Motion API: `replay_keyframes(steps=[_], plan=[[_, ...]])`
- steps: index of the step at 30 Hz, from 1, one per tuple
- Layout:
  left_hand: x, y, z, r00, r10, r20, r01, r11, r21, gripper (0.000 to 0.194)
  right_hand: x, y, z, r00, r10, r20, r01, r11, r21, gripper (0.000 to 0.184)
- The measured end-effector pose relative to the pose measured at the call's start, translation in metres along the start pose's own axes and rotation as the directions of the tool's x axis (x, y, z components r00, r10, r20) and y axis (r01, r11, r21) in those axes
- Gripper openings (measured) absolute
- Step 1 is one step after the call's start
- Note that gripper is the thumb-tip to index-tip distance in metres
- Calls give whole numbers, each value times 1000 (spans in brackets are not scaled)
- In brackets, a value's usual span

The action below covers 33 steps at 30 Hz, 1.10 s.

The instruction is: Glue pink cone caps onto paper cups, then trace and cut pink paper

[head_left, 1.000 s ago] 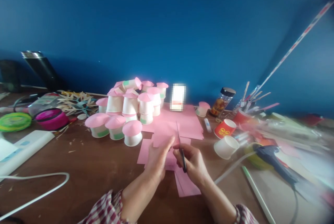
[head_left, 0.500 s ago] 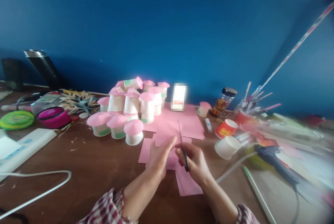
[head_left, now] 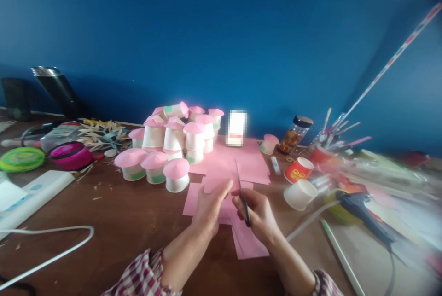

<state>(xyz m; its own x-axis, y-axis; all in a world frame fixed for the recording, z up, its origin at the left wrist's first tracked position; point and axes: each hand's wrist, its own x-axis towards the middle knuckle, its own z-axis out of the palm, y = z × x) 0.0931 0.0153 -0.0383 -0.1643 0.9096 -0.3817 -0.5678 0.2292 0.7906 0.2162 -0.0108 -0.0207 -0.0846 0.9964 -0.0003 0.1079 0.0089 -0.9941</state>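
Observation:
My right hand (head_left: 259, 212) has its fingers in the dark handle of a pair of scissors (head_left: 246, 211), whose blades point away from me. Between the thumb and fingers of my left hand (head_left: 208, 207) is a piece of pink paper (head_left: 222, 177), right beside the blades; its outline blends into the pink below. Larger pink sheets (head_left: 255, 160) lie behind the hands. Smaller pink pieces (head_left: 249, 244) are spread under and in front of them. To the left of my hands stand several white paper cups with pink cone tops (head_left: 177, 174), some stacked.
On the right are a red paper cup (head_left: 299, 170), a white cup (head_left: 300, 194), a glue gun (head_left: 362, 211), a green stick (head_left: 341, 254) and a lidded jar (head_left: 296, 134). A power strip (head_left: 41, 194) and white cable (head_left: 69, 250) lie left. A blue wall (head_left: 221, 38) rises behind.

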Motion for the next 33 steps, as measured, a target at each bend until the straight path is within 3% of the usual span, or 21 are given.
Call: replay_keyframes(steps=[13,23,29,33], plan=[[-1,5,4,998,31,-52,-30,999,31,40,0,4,0,1000,-24,-9,24,1000,-15,35],[-6,13,8,997,63,43,-68,990,127,32,0,-2,0,1000,6,-14,-6,1000,-7,38],[-3,12,7,998,66,1,-65,987,148,37,1,3,2,1000,-12,1,12,1000,-7,36],[-5,11,7,996,77,46,-82,987,136,34,0,5,2,1000,-12,11,12,1000,0,35]])
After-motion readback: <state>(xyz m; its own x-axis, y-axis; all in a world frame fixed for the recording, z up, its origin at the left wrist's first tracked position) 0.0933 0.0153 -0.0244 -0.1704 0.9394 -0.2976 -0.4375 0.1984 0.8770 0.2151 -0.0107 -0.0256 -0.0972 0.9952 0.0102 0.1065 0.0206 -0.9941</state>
